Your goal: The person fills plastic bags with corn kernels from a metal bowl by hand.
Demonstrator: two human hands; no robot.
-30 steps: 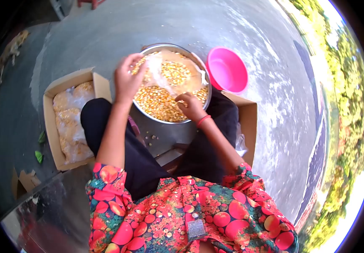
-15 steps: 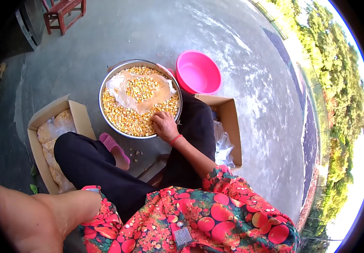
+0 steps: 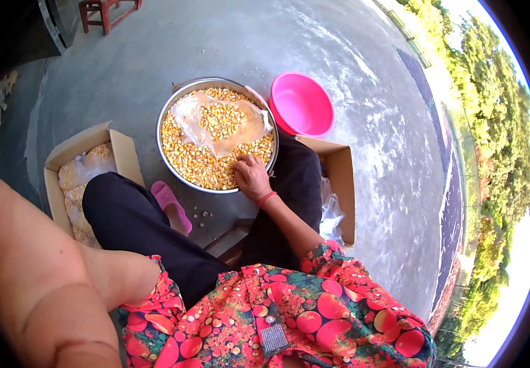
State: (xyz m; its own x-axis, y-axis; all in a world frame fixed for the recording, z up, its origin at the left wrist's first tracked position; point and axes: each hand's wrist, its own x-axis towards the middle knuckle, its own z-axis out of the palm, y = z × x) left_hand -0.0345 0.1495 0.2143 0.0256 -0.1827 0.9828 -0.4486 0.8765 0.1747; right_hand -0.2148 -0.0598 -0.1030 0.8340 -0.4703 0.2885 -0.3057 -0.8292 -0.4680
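My right hand (image 3: 252,177), with a red bracelet (image 3: 267,197) at the wrist, rests on yellow corn kernels (image 3: 194,165) near the close right side of a round metal basin (image 3: 217,191). Its fingers are bent and drawn together, with the tips down among the kernels. Whatever they hold is hidden. A torn, clear plastic bag (image 3: 234,145) lies over the corn just beyond my fingers. My left arm (image 3: 38,257) fills the lower left, bent close to the camera, and its hand is out of sight.
Right of the basin sits a pink tub (image 3: 301,104). A cardboard box (image 3: 131,161) with bagged, pale yellow contents stands on the left. Another box (image 3: 341,184) holding plastic bags (image 3: 331,211) is beside my right leg. Several pale bits (image 3: 201,214) lie near my pink slipper (image 3: 170,202).
The view has shifted, so the basin and boxes appear farther right and slightly higher. My left arm now covers more of the left side. My right hand stays at the corn.
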